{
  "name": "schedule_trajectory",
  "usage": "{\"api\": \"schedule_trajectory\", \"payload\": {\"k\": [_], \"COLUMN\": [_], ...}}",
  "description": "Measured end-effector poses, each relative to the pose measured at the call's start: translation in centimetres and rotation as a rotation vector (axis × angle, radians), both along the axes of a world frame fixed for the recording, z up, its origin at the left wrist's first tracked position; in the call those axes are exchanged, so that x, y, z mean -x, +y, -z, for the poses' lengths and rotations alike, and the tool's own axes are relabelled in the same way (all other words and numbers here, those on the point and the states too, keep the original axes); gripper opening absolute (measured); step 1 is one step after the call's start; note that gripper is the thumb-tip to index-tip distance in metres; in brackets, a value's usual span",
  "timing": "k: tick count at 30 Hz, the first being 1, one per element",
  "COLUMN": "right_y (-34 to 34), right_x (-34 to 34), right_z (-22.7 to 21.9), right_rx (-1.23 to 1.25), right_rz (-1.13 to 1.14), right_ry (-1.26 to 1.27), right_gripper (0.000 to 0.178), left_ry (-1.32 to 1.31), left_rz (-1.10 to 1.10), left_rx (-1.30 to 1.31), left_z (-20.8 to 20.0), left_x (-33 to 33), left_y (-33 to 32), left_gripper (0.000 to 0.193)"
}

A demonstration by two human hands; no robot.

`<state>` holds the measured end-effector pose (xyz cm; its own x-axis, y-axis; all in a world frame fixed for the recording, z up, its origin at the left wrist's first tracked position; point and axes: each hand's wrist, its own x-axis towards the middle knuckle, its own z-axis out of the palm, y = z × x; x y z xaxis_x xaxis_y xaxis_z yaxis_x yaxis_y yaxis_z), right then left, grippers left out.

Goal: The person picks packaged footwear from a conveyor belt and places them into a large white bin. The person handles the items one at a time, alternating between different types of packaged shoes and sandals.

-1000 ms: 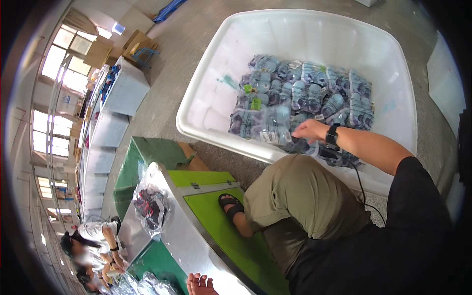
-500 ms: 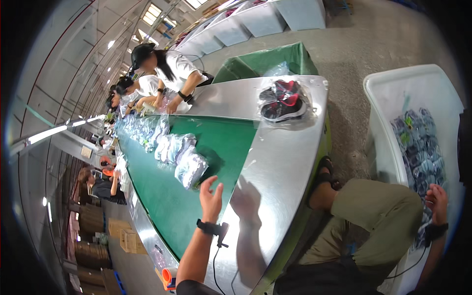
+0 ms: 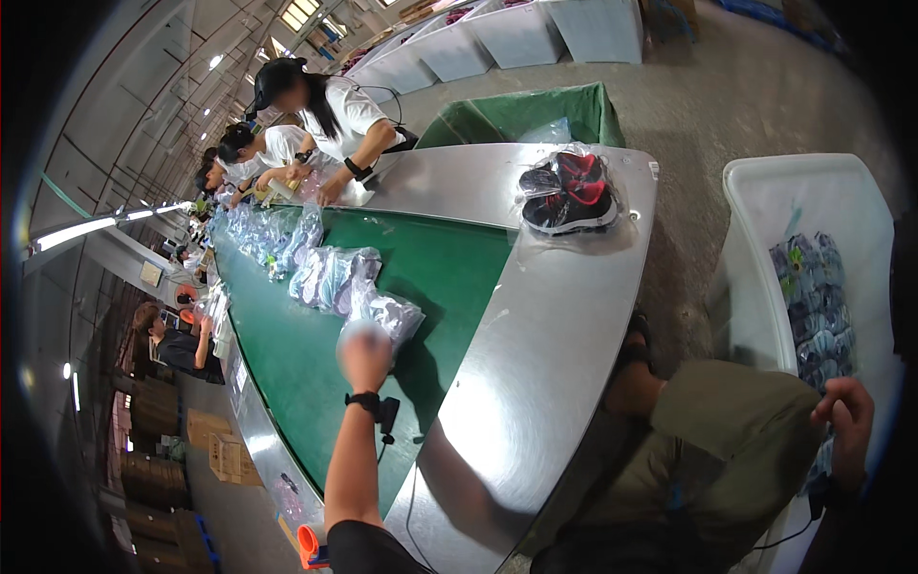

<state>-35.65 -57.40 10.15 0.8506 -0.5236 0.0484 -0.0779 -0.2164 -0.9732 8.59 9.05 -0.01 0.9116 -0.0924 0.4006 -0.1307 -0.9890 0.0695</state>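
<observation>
My left hand [image 3: 365,356] reaches over the green conveyor belt [image 3: 287,383] and is at the near end of a clear-bagged bundle of pale shoes [image 3: 387,313]. Its fingers are smeared, so I cannot see whether they grip the bag. More bagged pale shoes [image 3: 330,277] lie just beyond, in a row running up the belt. My right hand [image 3: 846,413] hangs low at the right, fingers curled with nothing visible in them, beside the white bin [image 3: 755,277]. Inside that bin are several bagged dark-and-pale shoes [image 3: 813,306].
A bagged pair of black-and-red shoes [image 3: 571,196] sits on the metal table end [image 3: 497,325]. Behind it stands a green bin [image 3: 593,110]. Co-workers [image 3: 335,124] handle bags along the belt's far side. An orange tape dispenser [image 3: 308,545] is at the near left edge.
My left hand has moved left and forward onto the nearest bagged shoes, whose near end has swung right. My right hand has dropped slightly, its fingers curling. The view has shifted a little.
</observation>
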Motion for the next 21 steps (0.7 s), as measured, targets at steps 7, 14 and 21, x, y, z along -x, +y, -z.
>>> {"api": "schedule_trajectory", "payload": {"k": [7,14,21], "right_y": [5.9,6.8,7.3], "right_x": [-5.1,-6.3,-5.4], "right_z": [-3.0,-3.5,-4.0], "right_rx": [-0.205,-0.127,-0.045], "right_rz": [-0.279,-0.447,-0.500], "right_ry": [-0.046,-0.005,-0.022], "right_gripper": [0.032,0.032,0.030], "left_ry": [0.154,0.555,0.282], "left_rz": [0.068,-0.109,-0.116], "left_rx": [0.514,2.344,2.110], "left_z": [-1.5,-6.0,-2.0], "left_x": [13.7,21.2,18.9], "left_y": [-5.8,-4.9,-9.5], "left_gripper": [0.049,0.089,0.045]}}
